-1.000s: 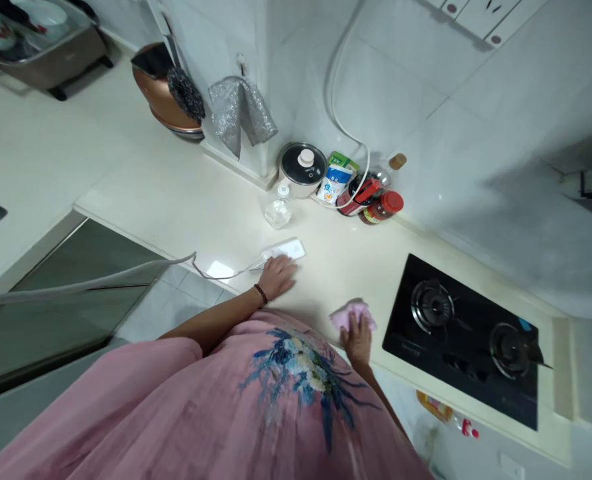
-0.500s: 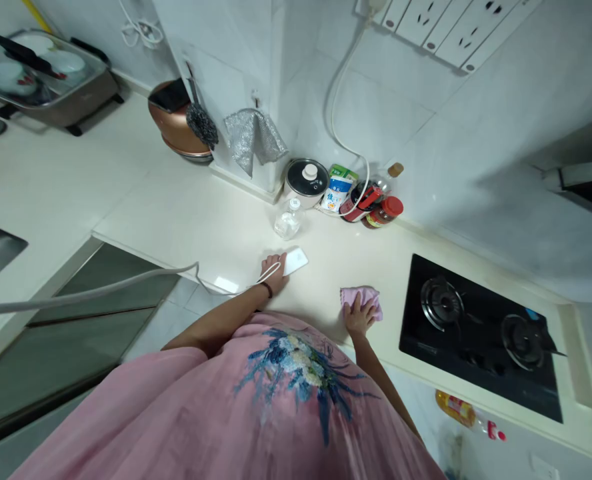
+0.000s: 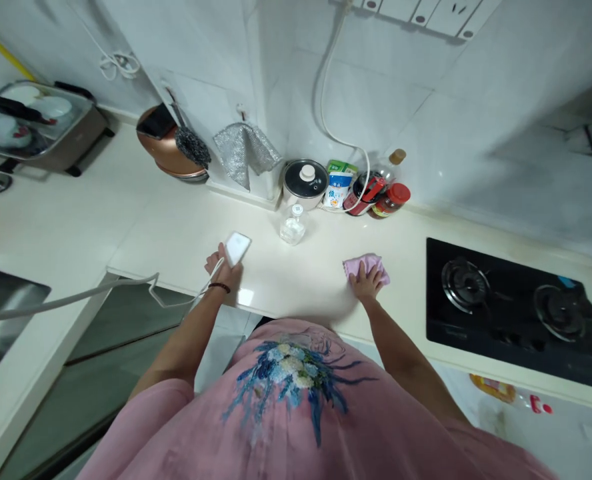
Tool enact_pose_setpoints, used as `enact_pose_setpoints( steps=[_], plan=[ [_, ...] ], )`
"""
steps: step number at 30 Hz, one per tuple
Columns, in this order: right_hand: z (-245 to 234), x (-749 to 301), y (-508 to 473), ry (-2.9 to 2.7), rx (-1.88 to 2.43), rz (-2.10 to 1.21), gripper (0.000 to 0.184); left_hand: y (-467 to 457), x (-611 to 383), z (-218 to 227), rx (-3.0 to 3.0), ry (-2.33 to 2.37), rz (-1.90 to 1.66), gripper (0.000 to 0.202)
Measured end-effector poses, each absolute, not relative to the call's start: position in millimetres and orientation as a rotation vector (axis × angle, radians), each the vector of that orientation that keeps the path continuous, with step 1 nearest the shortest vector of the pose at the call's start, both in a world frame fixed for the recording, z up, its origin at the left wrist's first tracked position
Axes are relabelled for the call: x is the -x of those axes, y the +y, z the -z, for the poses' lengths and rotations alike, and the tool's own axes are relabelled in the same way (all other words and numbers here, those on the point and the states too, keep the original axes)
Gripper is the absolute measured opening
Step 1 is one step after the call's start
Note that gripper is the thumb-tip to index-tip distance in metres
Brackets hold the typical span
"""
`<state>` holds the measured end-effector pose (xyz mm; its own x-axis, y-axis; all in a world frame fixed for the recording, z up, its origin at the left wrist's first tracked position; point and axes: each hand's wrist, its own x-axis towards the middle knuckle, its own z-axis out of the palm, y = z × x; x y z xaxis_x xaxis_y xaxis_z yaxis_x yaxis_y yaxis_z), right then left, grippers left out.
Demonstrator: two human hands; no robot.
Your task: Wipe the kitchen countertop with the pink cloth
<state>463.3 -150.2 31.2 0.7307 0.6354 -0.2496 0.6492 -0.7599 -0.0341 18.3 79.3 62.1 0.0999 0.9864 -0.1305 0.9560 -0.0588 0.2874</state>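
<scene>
My left hand is closed on a white power strip, lifted off the cream countertop; its grey cable trails off to the left past the counter edge. My right hand presses flat on a pink cloth lying on the counter, to the left of the black gas hob. A small clear glass bottle stands between the two hands, further back.
At the back wall stand a small lidded pot, a white-blue packet and red-capped jars. A grey rag hangs on the wall, beside a copper pan. A dish tray sits far left.
My left hand has picked the power strip up and carried it left along the counter. My right hand has pushed the pink cloth further back and slightly right.
</scene>
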Motion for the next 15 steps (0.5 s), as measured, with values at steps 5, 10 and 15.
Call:
enact_pose_setpoints(
  steps=[5, 10, 15],
  plan=[
    [-44, -413, -83, 1.339, -2.739, 0.561, 0.071, 96, -8, -58, -2.085, 1.980, -0.141, 0.093],
    [-44, -307, -66, 1.947, -2.272, 0.828, 0.075, 95, -13, -59, -2.098, 1.972, -0.132, 0.087],
    [-42, -319, -119, 1.990, -2.309, 0.734, 0.068, 89, -17, -59, -2.111, 1.982, -0.140, 0.079]
  ],
)
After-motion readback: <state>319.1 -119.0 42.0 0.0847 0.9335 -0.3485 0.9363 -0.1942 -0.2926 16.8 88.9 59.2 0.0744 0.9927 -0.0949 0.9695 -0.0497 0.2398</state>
